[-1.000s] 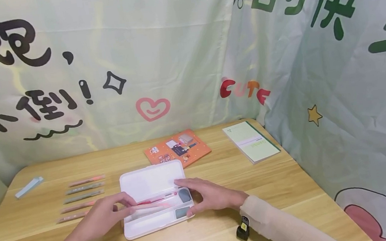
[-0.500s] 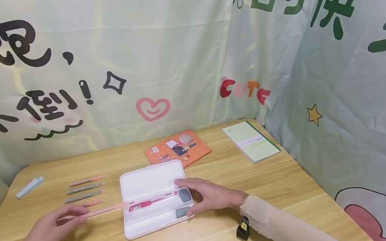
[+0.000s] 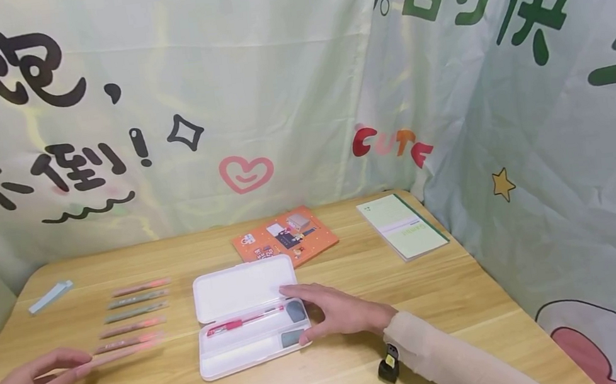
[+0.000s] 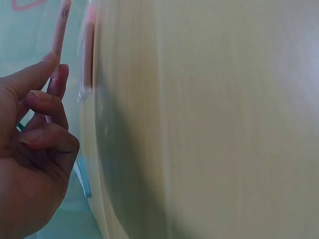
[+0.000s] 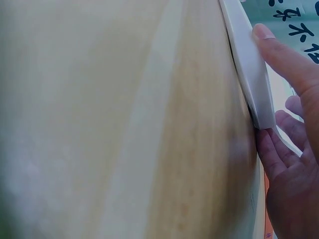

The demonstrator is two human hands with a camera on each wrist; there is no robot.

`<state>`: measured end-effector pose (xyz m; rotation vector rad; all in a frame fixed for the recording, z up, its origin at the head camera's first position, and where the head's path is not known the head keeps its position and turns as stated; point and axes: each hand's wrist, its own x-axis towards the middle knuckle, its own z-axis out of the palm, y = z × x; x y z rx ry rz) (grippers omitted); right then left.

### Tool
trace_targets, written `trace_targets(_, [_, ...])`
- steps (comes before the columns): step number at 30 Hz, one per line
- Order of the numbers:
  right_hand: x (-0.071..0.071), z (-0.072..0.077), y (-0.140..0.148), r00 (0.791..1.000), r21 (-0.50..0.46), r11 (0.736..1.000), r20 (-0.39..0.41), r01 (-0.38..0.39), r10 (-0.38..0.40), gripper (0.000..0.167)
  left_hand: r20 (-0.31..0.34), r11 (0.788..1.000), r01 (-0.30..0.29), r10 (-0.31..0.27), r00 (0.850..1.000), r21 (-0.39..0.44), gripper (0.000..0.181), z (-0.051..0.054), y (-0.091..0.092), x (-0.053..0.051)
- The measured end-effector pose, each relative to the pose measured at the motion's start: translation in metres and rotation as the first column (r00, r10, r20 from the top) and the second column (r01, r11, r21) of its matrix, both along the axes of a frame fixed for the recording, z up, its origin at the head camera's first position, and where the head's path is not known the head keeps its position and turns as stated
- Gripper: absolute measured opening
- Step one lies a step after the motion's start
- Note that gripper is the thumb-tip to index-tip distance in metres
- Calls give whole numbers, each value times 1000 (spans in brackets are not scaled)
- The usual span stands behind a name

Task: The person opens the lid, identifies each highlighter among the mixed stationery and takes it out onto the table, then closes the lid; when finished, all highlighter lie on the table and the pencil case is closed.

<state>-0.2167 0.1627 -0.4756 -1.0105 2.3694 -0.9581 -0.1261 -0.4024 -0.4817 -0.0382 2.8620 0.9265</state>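
Observation:
My left hand (image 3: 33, 381) pinches a pinkish pen (image 3: 121, 354) between thumb and fingertips, just in front of a row of several pens (image 3: 132, 327) lying on the table. In the left wrist view that pen (image 4: 61, 32) points away from the fingertips. An open white pencil case (image 3: 244, 285) lies in the middle, its lid tipped back. Inside it are a red pen (image 3: 237, 323) and grey patches at the right end. My right hand (image 3: 335, 309) grips that end, with the thumb on the near corner. In the right wrist view the thumb and fingers hold the case (image 5: 251, 74).
An orange illustrated booklet (image 3: 314, 242) lies behind the case, partly covered by its lid. A pale green notebook (image 3: 403, 225) is at the back right. A light blue strip-shaped thing (image 3: 49, 299) lies at the far left. Printed cloth (image 3: 296, 92) hangs behind the wooden table (image 3: 500, 322).
My left hand has carried the pinkish pen left, out from over the case to the front of the pen row. The right hand keeps its hold on the case.

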Motion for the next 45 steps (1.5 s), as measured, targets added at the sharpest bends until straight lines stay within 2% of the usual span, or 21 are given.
trace_targets(5, [0, 0, 0, 1000, 1, 1000, 0, -3, 3, 101, 47, 1000, -18, 18, 999, -7, 46, -7, -11, 2])
trace_targets(10, [-1, -1, 0, 1000, 3, 1000, -2, -5, 5, 101, 112, 999, -37, 36, 993, 8, 49, -9, -12, 3])
trace_targets(14, [-1, -1, 0, 1000, 6, 1000, 0, -2, 2, 101, 133, 999, -31, 29, 991, 11, 51, -14, -13, -1])
trace_targets(21, [-1, 0, 1, 1000, 7, 1000, -6, -8, 8, 101, 54, 998, 51, -49, 997, -35, 39, -15, -9, -5])
trace_targets(30, [-1, 0, 0, 1000, 13, 1000, -10, -4, 4, 100, 10, 992, 120, -120, 993, -49, 23, -13, -2, -4])
trace_targets(36, [-1, 0, 1, 1000, 11, 1000, -9, -1, 1, 100, 10, 993, 111, -111, 994, -43, 23, -13, 1, -4])
trace_targets(45, [0, 0, 0, 1000, 12, 1000, -3, -2, 2, 99, 28, 992, 107, -105, 994, -64, 27, -21, -2, -7])
